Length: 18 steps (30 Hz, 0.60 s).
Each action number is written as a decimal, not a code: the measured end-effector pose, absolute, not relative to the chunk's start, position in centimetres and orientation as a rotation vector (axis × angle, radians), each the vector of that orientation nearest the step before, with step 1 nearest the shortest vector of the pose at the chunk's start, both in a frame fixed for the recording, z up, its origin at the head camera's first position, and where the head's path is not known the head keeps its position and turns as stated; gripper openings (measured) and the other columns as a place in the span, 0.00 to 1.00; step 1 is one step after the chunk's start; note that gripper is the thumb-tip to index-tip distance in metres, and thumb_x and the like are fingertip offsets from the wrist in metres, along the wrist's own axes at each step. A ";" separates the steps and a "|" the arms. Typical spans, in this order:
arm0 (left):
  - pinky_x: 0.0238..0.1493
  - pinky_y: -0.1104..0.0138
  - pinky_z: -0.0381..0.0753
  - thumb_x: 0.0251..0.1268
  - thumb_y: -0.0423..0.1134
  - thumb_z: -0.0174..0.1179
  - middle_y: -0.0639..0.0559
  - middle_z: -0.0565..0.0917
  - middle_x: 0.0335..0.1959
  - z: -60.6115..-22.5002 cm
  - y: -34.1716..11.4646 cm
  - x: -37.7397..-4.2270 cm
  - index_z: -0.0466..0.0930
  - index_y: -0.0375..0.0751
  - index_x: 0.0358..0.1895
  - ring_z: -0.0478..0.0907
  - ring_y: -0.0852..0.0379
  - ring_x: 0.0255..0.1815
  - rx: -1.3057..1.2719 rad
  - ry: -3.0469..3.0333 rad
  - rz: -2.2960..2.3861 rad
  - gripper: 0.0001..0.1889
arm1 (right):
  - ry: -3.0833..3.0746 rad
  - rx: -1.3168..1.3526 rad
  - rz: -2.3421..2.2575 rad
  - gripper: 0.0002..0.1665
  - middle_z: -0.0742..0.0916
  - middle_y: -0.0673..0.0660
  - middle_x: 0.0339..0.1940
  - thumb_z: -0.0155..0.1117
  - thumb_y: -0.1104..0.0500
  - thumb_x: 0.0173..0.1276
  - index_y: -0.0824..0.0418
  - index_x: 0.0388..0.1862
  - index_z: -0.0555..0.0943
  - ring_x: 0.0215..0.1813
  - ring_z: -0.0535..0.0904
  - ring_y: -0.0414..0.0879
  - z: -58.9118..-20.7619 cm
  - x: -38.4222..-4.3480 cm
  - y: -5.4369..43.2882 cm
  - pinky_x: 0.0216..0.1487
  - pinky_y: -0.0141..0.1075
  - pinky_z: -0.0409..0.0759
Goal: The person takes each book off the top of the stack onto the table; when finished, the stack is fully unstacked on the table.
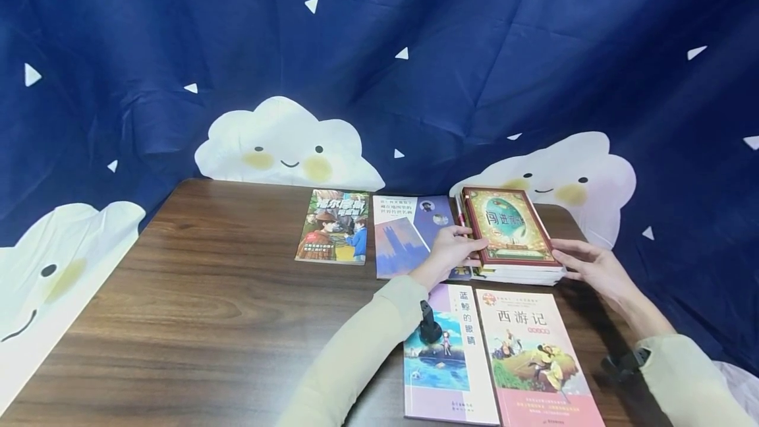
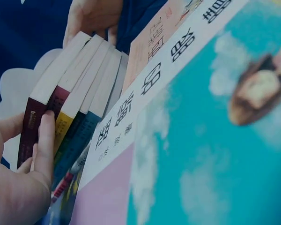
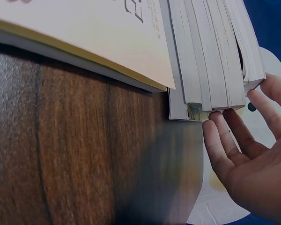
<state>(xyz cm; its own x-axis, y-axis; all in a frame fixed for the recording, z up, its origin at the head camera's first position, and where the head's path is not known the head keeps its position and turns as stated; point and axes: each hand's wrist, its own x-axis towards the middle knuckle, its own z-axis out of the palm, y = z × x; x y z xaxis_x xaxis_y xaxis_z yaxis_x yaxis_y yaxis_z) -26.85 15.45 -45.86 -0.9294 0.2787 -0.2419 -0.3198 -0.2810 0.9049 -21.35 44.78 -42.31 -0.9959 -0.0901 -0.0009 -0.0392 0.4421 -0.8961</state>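
Note:
A stack of books [image 3: 210, 61] stands at the back right of the table. On its top lies a hardcover with a dark red border and a green oval [image 1: 511, 224]. My left hand [image 1: 447, 252] holds this book at its spine side, thumb over the cover edge and fingers along the spines, as the left wrist view shows. On the opposite side my right hand [image 1: 599, 272] touches the edge of the stack. In the right wrist view its fingertips [image 3: 210, 131] rest against the lower books, while thumb and forefinger meet the top book's corner.
In front of the stack lie a purple-and-blue book [image 1: 441, 361] and a pink book [image 1: 536, 361]. Left of it are a book with a painted cover [image 1: 394, 246] and a comic-style book [image 1: 333, 226]. A blue curtain [image 1: 379, 31] hangs behind the wooden table [image 1: 196, 321].

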 end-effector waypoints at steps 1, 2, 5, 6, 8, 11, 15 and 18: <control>0.45 0.56 0.97 0.64 0.32 0.75 0.45 0.89 0.39 -45.9 15.5 -26.9 0.80 0.37 0.58 0.83 0.58 0.25 -0.053 1.593 2.254 0.21 | 2.629 -0.119 -1.628 0.18 0.86 0.24 0.47 0.64 0.59 0.80 0.52 0.65 0.85 0.44 0.85 0.26 -42.3 -21.3 44.8 0.41 0.25 0.91; 0.45 0.56 0.97 0.64 0.31 0.74 0.45 0.89 0.40 -45.8 15.5 -27.0 0.80 0.37 0.58 0.83 0.57 0.25 -0.057 1.583 2.253 0.21 | 2.630 -0.120 -1.622 0.18 0.86 0.23 0.47 0.64 0.59 0.80 0.52 0.66 0.84 0.44 0.85 0.25 -42.3 -21.3 44.8 0.41 0.24 0.91; 0.41 0.58 0.97 0.64 0.30 0.74 0.45 0.88 0.40 -45.8 15.4 -27.0 0.79 0.35 0.57 0.83 0.57 0.24 -0.067 1.564 2.241 0.21 | 2.641 -0.121 -1.597 0.21 0.85 0.24 0.47 0.64 0.59 0.80 0.57 0.69 0.82 0.45 0.85 0.25 -42.4 -21.2 44.7 0.41 0.25 0.91; 0.40 0.59 0.97 0.64 0.30 0.74 0.45 0.87 0.41 -45.8 15.3 -27.0 0.78 0.35 0.57 0.83 0.57 0.24 -0.064 1.561 2.230 0.21 | 2.650 -0.117 -1.584 0.23 0.85 0.24 0.47 0.64 0.58 0.80 0.59 0.70 0.80 0.45 0.85 0.25 -42.4 -21.2 44.7 0.41 0.25 0.91; 0.39 0.60 0.97 0.63 0.29 0.74 0.44 0.87 0.43 -45.7 15.1 -27.0 0.77 0.34 0.58 0.83 0.56 0.25 -0.063 1.549 2.215 0.22 | 2.658 -0.109 -1.570 0.24 0.85 0.24 0.48 0.64 0.58 0.80 0.60 0.72 0.79 0.45 0.85 0.25 -42.4 -21.2 44.7 0.41 0.25 0.91; 0.40 0.59 0.97 0.62 0.27 0.73 0.40 0.85 0.46 -45.8 14.4 -27.0 0.74 0.32 0.59 0.87 0.51 0.32 -0.049 1.521 2.191 0.24 | 2.675 -0.097 -1.545 0.27 0.84 0.24 0.47 0.65 0.57 0.80 0.63 0.74 0.76 0.44 0.85 0.26 -42.4 -21.3 44.6 0.42 0.25 0.91; 0.44 0.57 0.97 0.62 0.24 0.71 0.38 0.84 0.46 -45.8 13.1 -26.9 0.68 0.33 0.55 0.90 0.37 0.48 -0.001 1.493 2.147 0.23 | 2.697 -0.097 -1.490 0.34 0.84 0.26 0.45 0.66 0.57 0.79 0.72 0.76 0.69 0.44 0.84 0.25 -42.4 -21.4 44.5 0.42 0.24 0.91; 0.47 0.55 0.97 0.64 0.24 0.70 0.38 0.83 0.46 -45.8 11.9 -26.9 0.66 0.35 0.55 0.88 0.34 0.55 0.043 1.479 2.108 0.24 | 2.718 -0.084 -1.446 0.38 0.85 0.27 0.41 0.68 0.58 0.77 0.77 0.75 0.65 0.43 0.84 0.25 -42.5 -21.5 44.4 0.42 0.25 0.91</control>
<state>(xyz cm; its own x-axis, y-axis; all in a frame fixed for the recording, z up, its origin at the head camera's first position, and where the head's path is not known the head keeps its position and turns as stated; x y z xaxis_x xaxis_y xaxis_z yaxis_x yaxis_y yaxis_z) -26.86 11.87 -45.76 -0.8432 0.4570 -0.2831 -0.4217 -0.2358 0.8755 -21.47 44.45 -42.47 -0.9966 -0.0769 -0.0291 -0.0189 0.5582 -0.8295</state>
